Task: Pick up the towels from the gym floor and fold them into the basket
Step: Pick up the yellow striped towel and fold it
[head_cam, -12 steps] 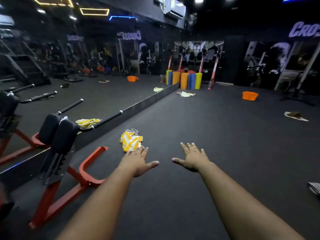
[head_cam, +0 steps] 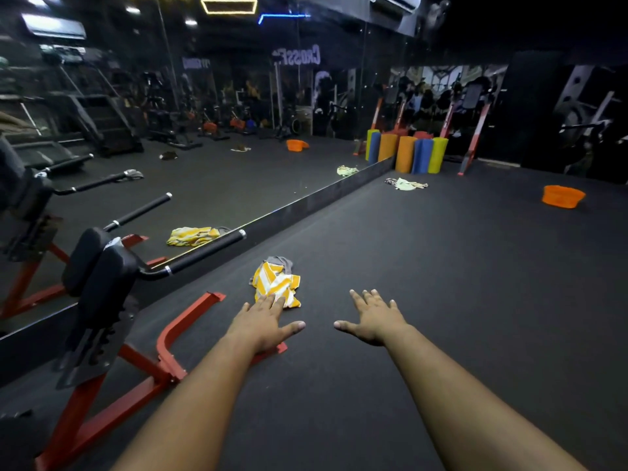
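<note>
Crumpled yellow-striped towel [head_cam: 277, 283], long axis pointing away; both hands' fingers [head_cam: 272, 302] spread, empty.

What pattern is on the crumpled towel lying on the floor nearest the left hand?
Yellow and white stripes on the crumpled towel, with a grey cloth bunched behind it; clearest in the head view.

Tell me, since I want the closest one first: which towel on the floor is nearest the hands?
The yellow-and-white striped towel, crumpled just ahead of the left hand. The pale green towel lies far off near the foam rollers.
</note>
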Demonstrator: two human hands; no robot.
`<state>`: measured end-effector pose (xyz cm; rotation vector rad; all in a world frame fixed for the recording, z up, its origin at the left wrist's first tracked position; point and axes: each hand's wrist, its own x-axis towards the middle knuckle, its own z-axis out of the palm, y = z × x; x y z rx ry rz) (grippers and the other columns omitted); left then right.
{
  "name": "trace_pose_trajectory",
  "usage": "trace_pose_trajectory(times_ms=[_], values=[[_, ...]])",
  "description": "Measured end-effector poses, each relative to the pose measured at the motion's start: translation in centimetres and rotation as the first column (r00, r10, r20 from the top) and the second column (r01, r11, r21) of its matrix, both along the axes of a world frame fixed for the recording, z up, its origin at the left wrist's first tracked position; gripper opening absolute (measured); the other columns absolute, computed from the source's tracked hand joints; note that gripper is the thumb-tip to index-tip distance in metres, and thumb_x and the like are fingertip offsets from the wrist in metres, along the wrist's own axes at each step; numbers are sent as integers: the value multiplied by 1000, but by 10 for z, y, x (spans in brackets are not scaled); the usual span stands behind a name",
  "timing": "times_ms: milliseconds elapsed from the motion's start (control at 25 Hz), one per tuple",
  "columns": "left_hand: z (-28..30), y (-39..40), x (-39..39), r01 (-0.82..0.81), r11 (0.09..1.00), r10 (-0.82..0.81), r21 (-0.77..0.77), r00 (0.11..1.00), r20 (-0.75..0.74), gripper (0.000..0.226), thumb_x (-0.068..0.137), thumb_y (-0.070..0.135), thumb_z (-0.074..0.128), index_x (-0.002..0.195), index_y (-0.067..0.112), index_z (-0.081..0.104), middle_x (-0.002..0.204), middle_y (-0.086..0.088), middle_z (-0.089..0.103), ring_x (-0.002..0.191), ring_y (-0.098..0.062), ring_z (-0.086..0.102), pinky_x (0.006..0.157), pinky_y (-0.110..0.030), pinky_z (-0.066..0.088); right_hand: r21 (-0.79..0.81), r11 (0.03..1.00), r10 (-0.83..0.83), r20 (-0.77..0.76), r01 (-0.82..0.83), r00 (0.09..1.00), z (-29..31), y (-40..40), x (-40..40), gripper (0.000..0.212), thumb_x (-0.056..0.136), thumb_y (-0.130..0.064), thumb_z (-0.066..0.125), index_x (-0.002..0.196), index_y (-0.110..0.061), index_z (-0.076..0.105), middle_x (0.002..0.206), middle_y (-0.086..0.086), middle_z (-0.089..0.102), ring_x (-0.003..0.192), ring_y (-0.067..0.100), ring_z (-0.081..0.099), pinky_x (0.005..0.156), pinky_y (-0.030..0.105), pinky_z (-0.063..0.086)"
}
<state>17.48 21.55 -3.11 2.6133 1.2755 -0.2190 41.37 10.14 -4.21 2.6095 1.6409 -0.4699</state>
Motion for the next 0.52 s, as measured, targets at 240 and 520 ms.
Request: trace_pose_trajectory(times_ms=[240,520], values=[[-27,139,83,-68,997,69,-45,998,13,107,80,91,15,165,28,2,173,0,0,159,-17,0,128,-47,6,-54,997,55,-8,-55,998,-20,157,94,106,84,-88,34,163,-31,-6,172,4,-2,158,23,-9,125,56,0],[-69,343,152,-65,993,65,-99,998,-1,109,79,93,17,165,27,5,173,-2,2,159,-20,2,128,-49,8,-106,992,56,-67,-63,996,-64,357,163,104,86,-87,37,164,-31,-4,172,3,-2,158,22,-9,126,56,2]])
